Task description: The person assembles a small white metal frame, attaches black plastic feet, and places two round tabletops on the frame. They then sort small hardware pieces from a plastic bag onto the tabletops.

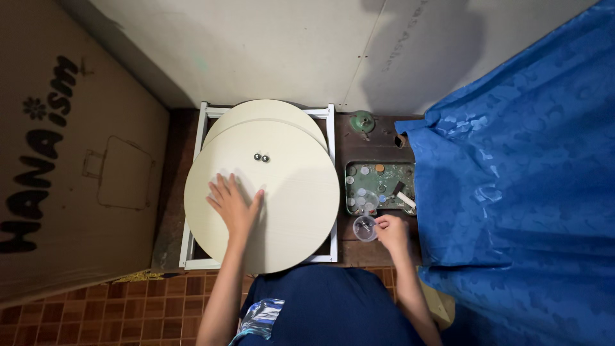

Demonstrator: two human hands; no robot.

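Observation:
A large cream round board (282, 198) lies on a white metal frame (332, 166), with a second round board (269, 110) under it at the far side. Two small dark knobs or bolts (261, 157) sit near the top board's centre. My left hand (234, 205) rests flat on the top board, fingers spread. My right hand (391, 230) reaches to the right of the boards, its fingers at a small clear plastic cup (365, 228) holding small parts; its grip on the cup is hard to make out.
A green tray (379, 186) of bottle caps and small bits sits beyond the cup on a dark wooden surface. A blue patterned cloth (519, 179) covers the right side. A big cardboard box (70, 160) stands at left. A pale wall is behind, tiled floor below.

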